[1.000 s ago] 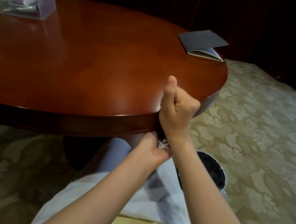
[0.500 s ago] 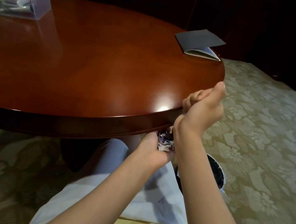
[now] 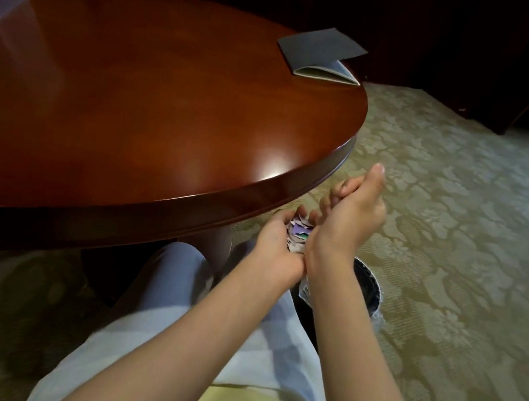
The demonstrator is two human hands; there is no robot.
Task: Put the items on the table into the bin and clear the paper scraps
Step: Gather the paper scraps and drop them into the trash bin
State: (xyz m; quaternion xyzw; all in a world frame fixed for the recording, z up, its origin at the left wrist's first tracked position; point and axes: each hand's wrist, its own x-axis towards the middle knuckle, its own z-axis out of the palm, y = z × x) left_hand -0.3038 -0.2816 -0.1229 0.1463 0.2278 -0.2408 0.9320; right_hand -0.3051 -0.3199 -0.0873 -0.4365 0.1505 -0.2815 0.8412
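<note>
The left hand [image 3: 279, 237] curls its grip round a heap of scraps [image 3: 299, 235], just off the desk [image 3: 165, 115] edge, near the bin [image 3: 370, 286]. The right hand [image 3: 346, 220] touches it at the wrist, grip curled with thumb out, nothing seen inside. A booklet [image 3: 320, 56] lies on the desk.

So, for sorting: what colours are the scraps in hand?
Purple, white and green paper scraps; head view.

Glossy reddish-brown across the round wooden table [image 3: 134, 93]; dark grey on the folded paper booklet [image 3: 318, 49]; purple, white and green among the torn paper scraps [image 3: 299, 235]; olive-beige floral pattern over the woven carpet [image 3: 464, 197]; black on the round bin [image 3: 372, 282].
</note>
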